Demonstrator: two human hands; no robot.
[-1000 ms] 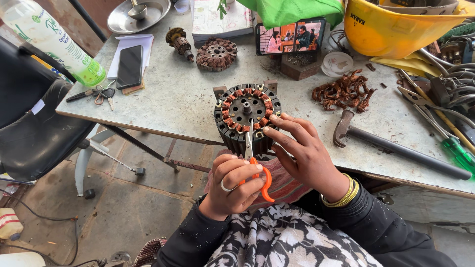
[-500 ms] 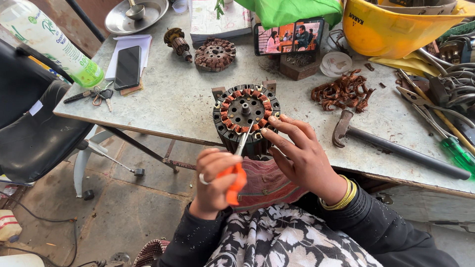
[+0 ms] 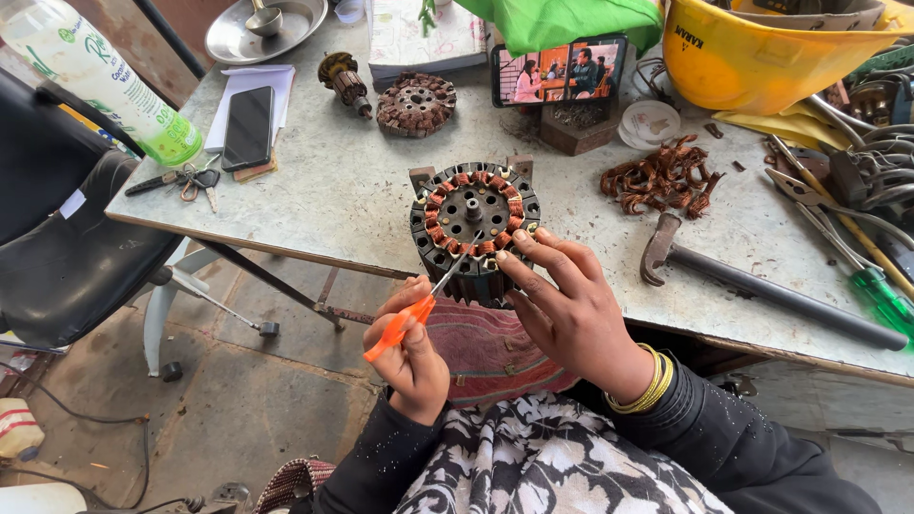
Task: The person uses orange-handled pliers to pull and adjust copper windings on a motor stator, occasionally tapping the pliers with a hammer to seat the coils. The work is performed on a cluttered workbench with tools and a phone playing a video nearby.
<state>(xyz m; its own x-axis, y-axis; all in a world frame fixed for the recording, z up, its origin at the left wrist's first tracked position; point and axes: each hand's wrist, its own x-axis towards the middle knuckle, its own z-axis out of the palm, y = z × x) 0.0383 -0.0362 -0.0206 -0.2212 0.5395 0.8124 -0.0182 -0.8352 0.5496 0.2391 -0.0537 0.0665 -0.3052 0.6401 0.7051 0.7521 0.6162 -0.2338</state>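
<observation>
At frame centre, the right hand (image 3: pixel 571 305) is steadying a motor stator (image 3: pixel 473 231) on the table edge (image 3: pixel 314 243); the left hand (image 3: pixel 411 352) is clenching orange-handled scissors (image 3: pixel 419 306). Stator looks heavy, rigid; copper windings fragile, so gripping the laminated steel sides

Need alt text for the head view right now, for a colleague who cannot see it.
A person's left hand holds orange-handled scissors with the blades at the copper windings of a round motor stator at the table edge, while the right hand steadies the stator's side. Pulled copper wire, a hammer and a phone lie around.
</observation>
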